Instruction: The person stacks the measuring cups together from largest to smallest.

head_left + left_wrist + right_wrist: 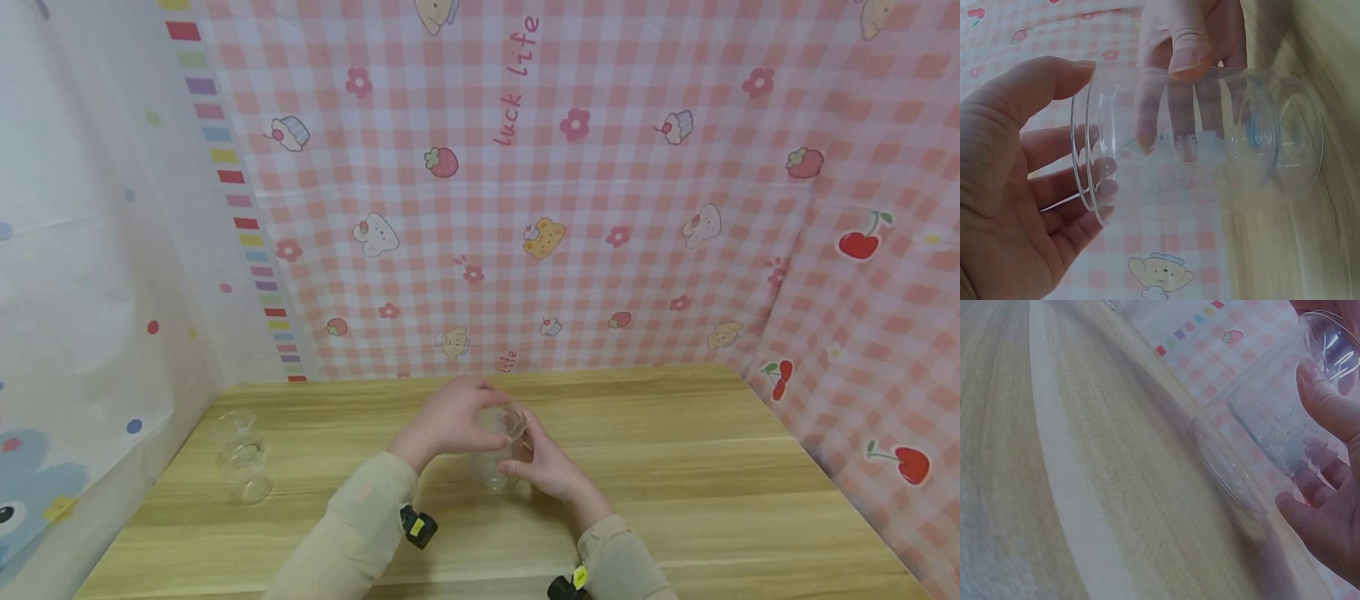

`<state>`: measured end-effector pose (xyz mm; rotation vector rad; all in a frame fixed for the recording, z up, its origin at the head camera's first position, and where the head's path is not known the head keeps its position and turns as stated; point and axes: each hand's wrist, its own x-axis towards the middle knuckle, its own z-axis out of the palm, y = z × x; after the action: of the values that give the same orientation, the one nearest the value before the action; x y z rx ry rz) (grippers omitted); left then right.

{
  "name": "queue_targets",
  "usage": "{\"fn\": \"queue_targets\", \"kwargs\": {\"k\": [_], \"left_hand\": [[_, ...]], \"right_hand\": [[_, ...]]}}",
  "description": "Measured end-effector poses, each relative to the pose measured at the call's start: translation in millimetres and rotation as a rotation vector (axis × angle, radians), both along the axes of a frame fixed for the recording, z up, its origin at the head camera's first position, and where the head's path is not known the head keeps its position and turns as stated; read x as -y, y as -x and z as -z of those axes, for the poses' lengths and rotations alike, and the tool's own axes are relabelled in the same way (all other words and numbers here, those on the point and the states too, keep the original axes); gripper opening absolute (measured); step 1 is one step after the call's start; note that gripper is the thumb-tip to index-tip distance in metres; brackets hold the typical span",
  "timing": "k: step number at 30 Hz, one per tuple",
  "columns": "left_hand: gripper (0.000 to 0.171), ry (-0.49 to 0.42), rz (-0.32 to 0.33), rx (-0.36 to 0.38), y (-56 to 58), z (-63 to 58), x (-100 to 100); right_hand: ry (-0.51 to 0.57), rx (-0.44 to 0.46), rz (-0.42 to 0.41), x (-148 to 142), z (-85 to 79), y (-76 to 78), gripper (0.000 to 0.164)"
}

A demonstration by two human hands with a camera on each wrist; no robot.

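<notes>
A clear glass cup (491,468) stands upright between both hands near the middle of the table, its round foot (1229,469) close over the wood. At its mouth, two thin rims (1090,169) lie one against the other. My left hand (456,422) holds the top from above, thumb on one side of the rims and fingertips on the other. From the right, my right hand (553,467) grips the side of the cup, with the thumb (1322,394) in front and the fingers behind, visible through the glass.
More clear glassware (243,454) is on the left part of the wooden table (697,500). A pink checked cloth (480,283) hangs behind the table's back edge and along the right side. White cloth (82,250) hangs on the left.
</notes>
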<state>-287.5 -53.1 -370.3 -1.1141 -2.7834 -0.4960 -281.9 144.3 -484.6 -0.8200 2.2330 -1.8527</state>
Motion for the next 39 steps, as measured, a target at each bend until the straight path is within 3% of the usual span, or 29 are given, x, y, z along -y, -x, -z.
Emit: {"fn": "queue_targets", "kwargs": {"k": [14,29,39], "left_hand": [[0.053,-0.027,-0.007,-0.014,-7.0,2.1,-1.4],[0.05,-0.041,0.014,-0.053,-6.4,9.4,0.4],[0.048,-0.021,-0.001,-0.042,-7.9,7.5,-1.3]], "right_hand": [[-0.004,0.021,0.003,0.4,-0.5,0.0,0.087],[0.004,0.042,0.0,0.5,-0.1,-0.8,0.089],[0.014,0.001,-0.01,0.6,1.1,0.3,0.087]]}}
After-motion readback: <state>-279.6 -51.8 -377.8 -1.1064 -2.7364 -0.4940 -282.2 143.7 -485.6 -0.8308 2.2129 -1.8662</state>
